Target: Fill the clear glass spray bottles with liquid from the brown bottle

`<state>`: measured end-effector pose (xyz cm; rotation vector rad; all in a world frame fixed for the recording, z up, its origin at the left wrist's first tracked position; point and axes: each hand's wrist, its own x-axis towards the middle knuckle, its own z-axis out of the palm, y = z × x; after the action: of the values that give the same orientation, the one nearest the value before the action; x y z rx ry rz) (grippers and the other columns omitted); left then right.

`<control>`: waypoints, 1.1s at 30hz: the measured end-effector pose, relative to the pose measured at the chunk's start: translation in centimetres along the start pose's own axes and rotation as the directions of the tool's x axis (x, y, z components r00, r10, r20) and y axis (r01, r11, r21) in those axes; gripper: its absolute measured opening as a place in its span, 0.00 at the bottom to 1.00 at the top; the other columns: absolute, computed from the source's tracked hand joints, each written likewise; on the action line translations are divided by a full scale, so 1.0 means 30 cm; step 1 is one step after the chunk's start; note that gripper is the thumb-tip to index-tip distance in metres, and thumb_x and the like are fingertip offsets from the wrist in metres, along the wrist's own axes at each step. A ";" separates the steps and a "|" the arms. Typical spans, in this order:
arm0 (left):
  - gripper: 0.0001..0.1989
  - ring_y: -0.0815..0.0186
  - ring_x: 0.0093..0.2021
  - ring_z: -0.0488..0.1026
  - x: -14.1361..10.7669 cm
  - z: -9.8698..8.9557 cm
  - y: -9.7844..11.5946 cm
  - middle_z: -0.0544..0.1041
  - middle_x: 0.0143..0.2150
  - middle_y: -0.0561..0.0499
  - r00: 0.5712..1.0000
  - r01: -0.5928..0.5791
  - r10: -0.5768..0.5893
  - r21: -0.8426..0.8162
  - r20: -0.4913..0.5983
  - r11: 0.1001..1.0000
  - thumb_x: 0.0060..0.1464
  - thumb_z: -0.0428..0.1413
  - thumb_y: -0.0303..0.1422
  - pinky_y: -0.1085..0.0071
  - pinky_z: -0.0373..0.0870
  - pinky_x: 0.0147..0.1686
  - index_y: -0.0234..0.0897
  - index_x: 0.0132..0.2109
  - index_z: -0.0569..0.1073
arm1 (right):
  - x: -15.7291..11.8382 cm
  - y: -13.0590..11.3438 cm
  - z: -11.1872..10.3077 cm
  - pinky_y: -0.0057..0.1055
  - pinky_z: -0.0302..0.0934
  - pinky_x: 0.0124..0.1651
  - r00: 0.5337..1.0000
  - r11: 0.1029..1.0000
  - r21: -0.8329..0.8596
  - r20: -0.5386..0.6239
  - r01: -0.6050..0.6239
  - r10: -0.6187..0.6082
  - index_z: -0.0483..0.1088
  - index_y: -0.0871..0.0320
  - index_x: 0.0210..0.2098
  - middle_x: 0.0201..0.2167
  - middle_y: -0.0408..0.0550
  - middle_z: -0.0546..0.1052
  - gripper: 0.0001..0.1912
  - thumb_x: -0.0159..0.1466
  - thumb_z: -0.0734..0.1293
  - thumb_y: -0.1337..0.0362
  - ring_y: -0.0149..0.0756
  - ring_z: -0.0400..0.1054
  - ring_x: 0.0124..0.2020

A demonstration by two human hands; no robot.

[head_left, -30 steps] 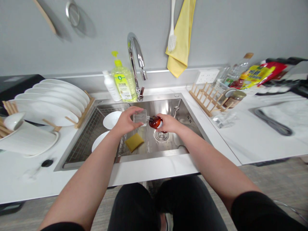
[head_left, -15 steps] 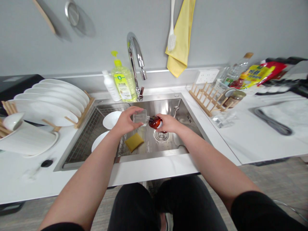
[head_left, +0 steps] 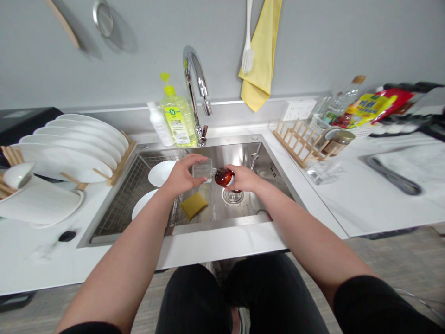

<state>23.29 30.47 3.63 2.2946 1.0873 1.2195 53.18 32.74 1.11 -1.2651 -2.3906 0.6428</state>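
Observation:
Over the sink [head_left: 222, 227], my left hand [head_left: 182, 175] is closed around a small clear bottle [head_left: 202, 170], tilted nearly on its side with its neck pointing right. My right hand [head_left: 243, 178] grips a small amber bottle [head_left: 223, 176], also tilted. The clear bottle's neck meets the amber bottle's near end; I cannot tell whether liquid passes between them. Below my left hand, a yellow sponge [head_left: 193, 205] lies on the sink floor. The drain [head_left: 232, 196] sits under my right hand.
White bowls [head_left: 162, 173] stand in a wire rack left in the sink. Behind are the faucet [head_left: 196, 83] and a dish soap bottle [head_left: 178, 120]. Plates [head_left: 69, 148] fill a wooden rack at left. A wooden rack [head_left: 299, 141], jar [head_left: 340, 143] and glasses case-like grey item [head_left: 396, 176] lie right.

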 end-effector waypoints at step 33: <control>0.30 0.47 0.59 0.83 0.002 -0.007 0.024 0.85 0.61 0.41 0.999 -0.012 0.011 0.034 0.035 0.999 0.50 0.75 0.37 0.46 0.80 0.62 0.41 0.61 0.84 | -0.005 -0.004 0.005 0.37 0.70 0.53 0.999 0.999 0.044 0.031 0.012 -0.014 0.76 0.58 0.64 0.54 0.54 0.87 0.42 0.52 0.89 0.65 0.52 0.83 0.53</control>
<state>23.49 30.04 4.20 2.3421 1.0928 1.1690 53.10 32.53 1.05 -1.2293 -2.3948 0.7120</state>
